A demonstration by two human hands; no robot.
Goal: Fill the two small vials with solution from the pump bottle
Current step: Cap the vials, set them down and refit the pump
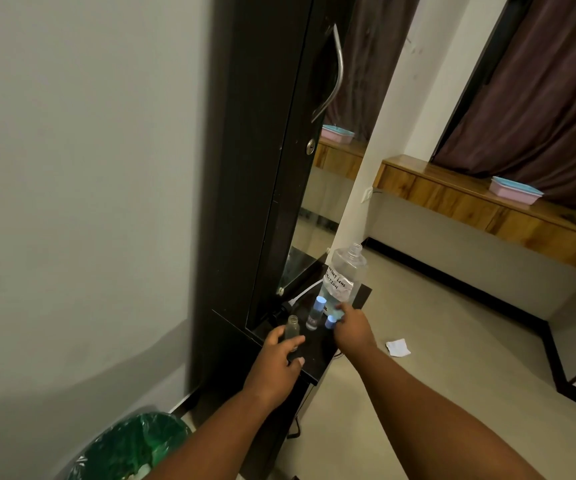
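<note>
- Left hand (pixel 281 355) wraps the open vial (pixel 293 332), mouth up, standing on the bench (pixel 317 370) near its front edge; prob. steadying it for filling.
- Right hand (pixel 350 323) reaches to the base of the big bottle (pixel 343 277), fingertips at a small blue cap (pixel 331 321); can't tell if it's pinched or just touched.
- Second vial (pixel 316 311), blue cap on, stands upright betw. the hands, just in front of the bottle.
- Bottle sits at the bench's far right edge, neck open, w/ handwritten label; about half full.
- White pump tube (pixel 302 294) lies on the bench left of the bottle, i.e. pump looks removed.
- Neither vial visibly filled yet, I'd judge.
</note>
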